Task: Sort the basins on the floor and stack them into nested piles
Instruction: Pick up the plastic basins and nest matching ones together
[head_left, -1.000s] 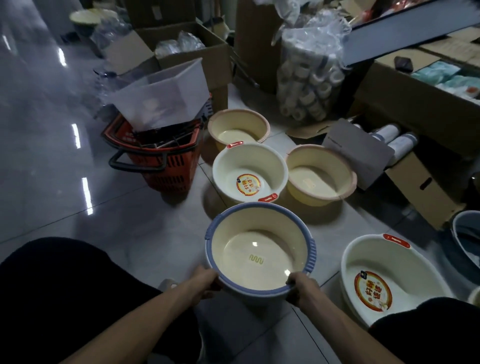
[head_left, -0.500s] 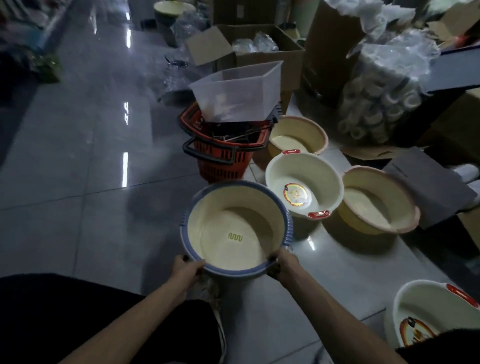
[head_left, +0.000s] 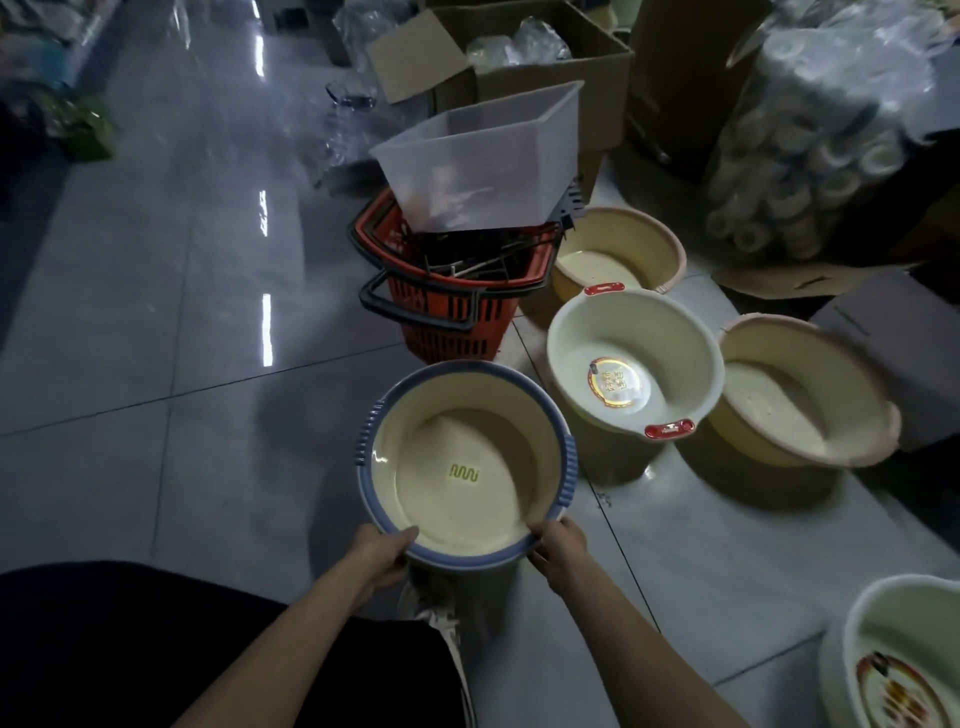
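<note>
**A:** where's the blue-rimmed basin (head_left: 462, 467) right now?

**B:** both hands on it. left grip (head_left: 382, 553) curled round the near-left rim with the thumb over the edge, right grip (head_left: 558, 553) wrapped round the near-right rim. it's empty, just this side of the red basket (head_left: 452, 312), left of the white basin with red handles (head_left: 631, 364)

**A:** lifted or on the floor (head_left: 156, 364)?

**B:** honestly can't tell. far pink-rimmed basin (head_left: 618, 249) sits behind the white one, right pink-rimmed basin (head_left: 795, 400) beside it, none nested
</note>
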